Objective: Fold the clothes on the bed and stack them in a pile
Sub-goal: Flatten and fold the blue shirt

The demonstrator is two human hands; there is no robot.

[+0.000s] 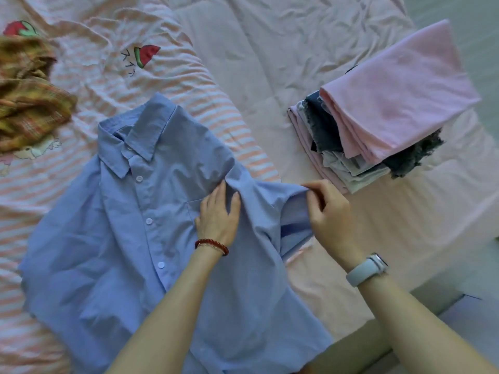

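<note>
A blue button-up shirt (129,238) lies front-up on the bed, collar pointing away from me. My left hand (218,214), with a red bead bracelet, presses flat on the shirt's chest by the pocket. My right hand (328,209), with a grey watch on the wrist, pinches the edge of the shirt's short sleeve (294,211) on the right side. A pile of folded clothes (378,128) sits to the right, topped by a pink garment. A crumpled yellow-green plaid garment (29,103) lies at the far left.
The bed has a pink sheet (256,63) on the right and a pink-striped cover (162,76) with fruit prints on the left. The bed's near edge and the floor (464,314) show at the lower right.
</note>
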